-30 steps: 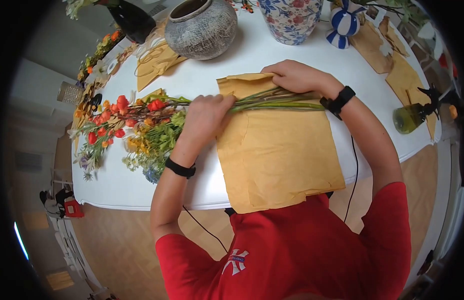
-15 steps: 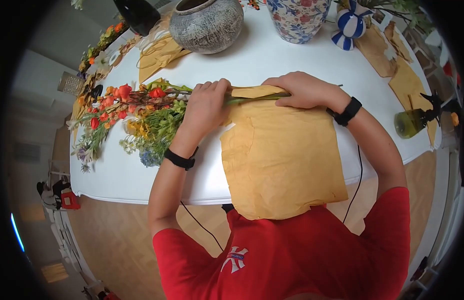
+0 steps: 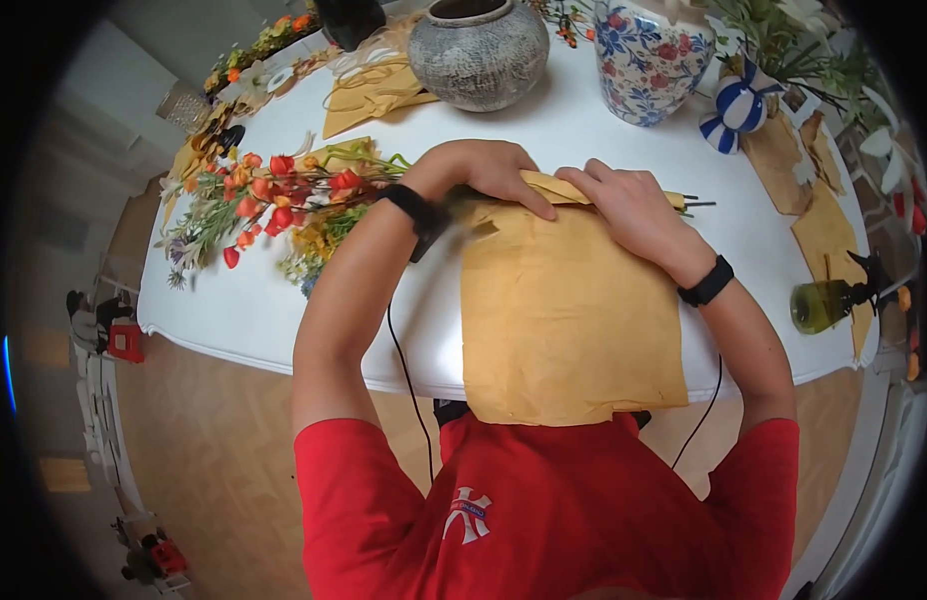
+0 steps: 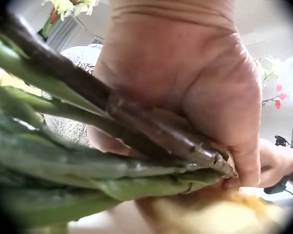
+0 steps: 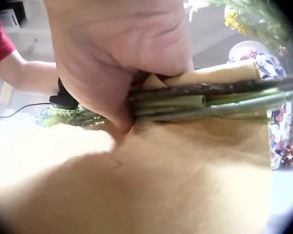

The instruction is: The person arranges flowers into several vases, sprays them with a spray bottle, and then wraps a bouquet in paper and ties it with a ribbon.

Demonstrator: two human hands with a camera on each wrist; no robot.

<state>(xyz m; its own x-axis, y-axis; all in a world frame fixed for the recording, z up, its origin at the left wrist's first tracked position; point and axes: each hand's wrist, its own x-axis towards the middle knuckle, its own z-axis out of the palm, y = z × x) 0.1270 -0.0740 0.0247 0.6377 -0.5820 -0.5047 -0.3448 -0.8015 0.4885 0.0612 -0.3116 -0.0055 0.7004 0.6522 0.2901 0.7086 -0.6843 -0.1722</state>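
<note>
A sheet of brown kraft paper (image 3: 574, 310) hangs over the table's near edge onto the red shirt, its far edge folded over a bundle of flower stems (image 5: 234, 100). My left hand (image 3: 496, 172) grips the folded edge and the stems, its thumb along the near side. In the left wrist view, thick green and dark brown stems (image 4: 136, 129) run in under the palm. Farther right, my right hand (image 3: 639, 215) holds the same roll, fingers over the top. Stem ends stick out past it. Red and orange flowers (image 3: 269, 195) fan out leftward from the bundle.
Behind the hands stand a grey textured pot (image 3: 479, 60), a floral vase (image 3: 652, 65) and a blue-and-white striped ornament (image 3: 734, 108). A green spray bottle (image 3: 822, 305) is at the right edge. Paper pieces (image 3: 379, 95) lie at the back left, others at the right.
The paper's far edge has been folded over the stems, which lay bare before. My left hand has moved right from beside the blooms onto the roll, near my right hand.
</note>
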